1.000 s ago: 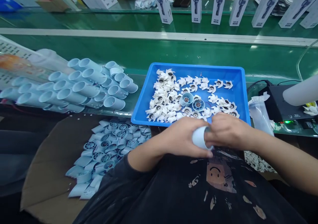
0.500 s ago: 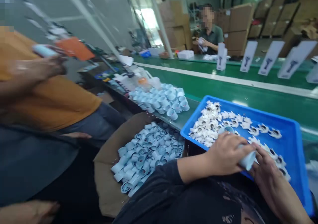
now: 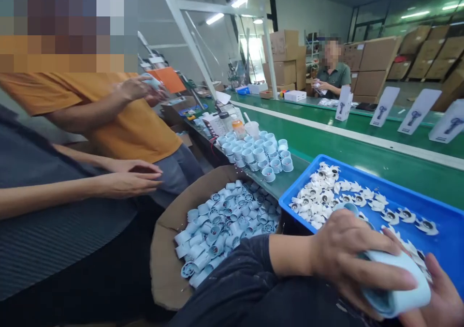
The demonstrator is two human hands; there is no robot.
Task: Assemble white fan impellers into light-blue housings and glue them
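Note:
My left hand (image 3: 350, 249) is wrapped over a light blue plastic cylindrical housing (image 3: 406, 286), whose open end faces down toward me. At the lower right, my right hand (image 3: 444, 295) grips the same housing from its far side, thumb raised and fingers partly hidden beneath it. Under both hands lies a blue tray (image 3: 444, 206) of small white bladed fan wheels (image 3: 321, 186) with dark centres. Another light blue ring-shaped piece (image 3: 346, 207) shows just beyond my left knuckles; whether my hand touches it, I cannot tell.
A large cardboard bin (image 3: 165, 249) of loose light blue housings (image 3: 224, 225) stands left of my arm. More housings (image 3: 259, 150) are grouped on the bench by some jars. White boxes (image 3: 384, 107) line the green conveyor (image 3: 290, 131). Co-workers stand left and across.
The housing has come closer to me and lower right, between both my hands. My view has shifted left and up. A co-worker's hands at left have come up together.

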